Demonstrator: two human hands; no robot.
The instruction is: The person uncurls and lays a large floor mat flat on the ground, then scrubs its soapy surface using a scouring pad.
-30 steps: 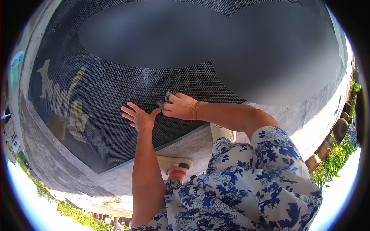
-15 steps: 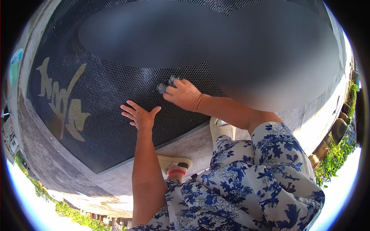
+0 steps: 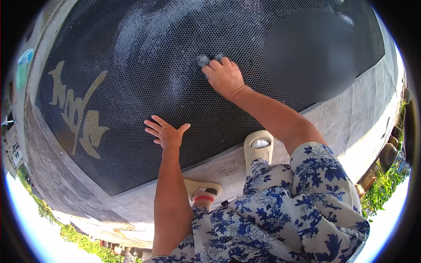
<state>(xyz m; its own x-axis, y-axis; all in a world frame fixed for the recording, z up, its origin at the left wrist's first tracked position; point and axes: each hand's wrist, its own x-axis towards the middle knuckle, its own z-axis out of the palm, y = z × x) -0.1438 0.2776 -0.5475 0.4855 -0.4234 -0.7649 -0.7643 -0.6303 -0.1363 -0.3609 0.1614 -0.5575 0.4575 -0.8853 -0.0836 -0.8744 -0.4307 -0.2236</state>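
A dark honeycomb-textured mat [image 3: 206, 122] lies on the concrete, with a yellowish design [image 3: 79, 109] at its left. My right hand [image 3: 226, 78] is closed around a silvery scouring pad [image 3: 203, 60], pressing it to the mat's surface. Only bits of the pad show past the fingers. Whitish suds [image 3: 144, 33] are smeared over the upper and middle part of the mat. My left hand [image 3: 166, 132] rests on the mat nearer to me, palm down, fingers spread, holding nothing.
My feet in cream slippers [image 3: 258, 153] stand on the concrete [image 3: 210, 168] along the mat's near edge. A blue-green container [image 3: 23, 70] is at the far left. Plants [image 3: 383, 193] and pots border the right side. A blurred grey patch hides part of the mat.
My right hand has moved forward and to the right across the mat with the scouring pad. The left hand stays spread on the mat. More suds are visible as the blurred area shrank.
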